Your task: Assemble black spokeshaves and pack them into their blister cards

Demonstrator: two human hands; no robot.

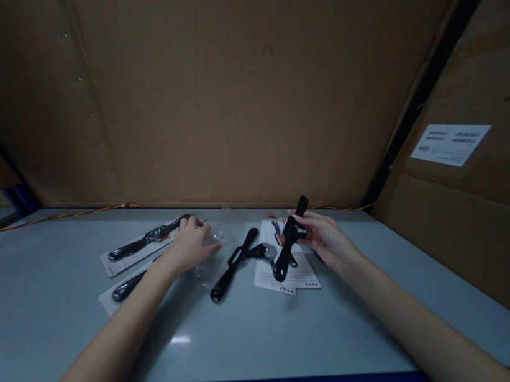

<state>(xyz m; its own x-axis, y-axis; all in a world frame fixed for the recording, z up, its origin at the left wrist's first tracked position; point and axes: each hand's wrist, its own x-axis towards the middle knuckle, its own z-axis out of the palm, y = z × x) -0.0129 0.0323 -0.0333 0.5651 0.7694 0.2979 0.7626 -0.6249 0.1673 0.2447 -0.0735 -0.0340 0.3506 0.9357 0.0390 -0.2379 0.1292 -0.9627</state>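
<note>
Black spokeshaves make a near-parallel pair between the two hands: the held spokeshave (pixel 284 255) in the right hand (pixel 327 238), and the loose spokeshave (pixel 243 254) on the counter (pixel 256 341) to its left. Each long axis runs on a slant, far end toward the right, near end toward the left. The right hand pinches the held one around its middle from the right side, thumb and fingers closed on it, so both handles stick out free above printed cards (pixel 267 280); it seems raised off them. The loose one lies to the right of the left hand (pixel 191 244), which is the nearer of the two to it. That left hand is loosely curled beside clear plastic wrap (pixel 206 269), at the far end of the upper packaged spokeshave (pixel 131 248); whether its fingers grip anything, I cannot tell.
</note>
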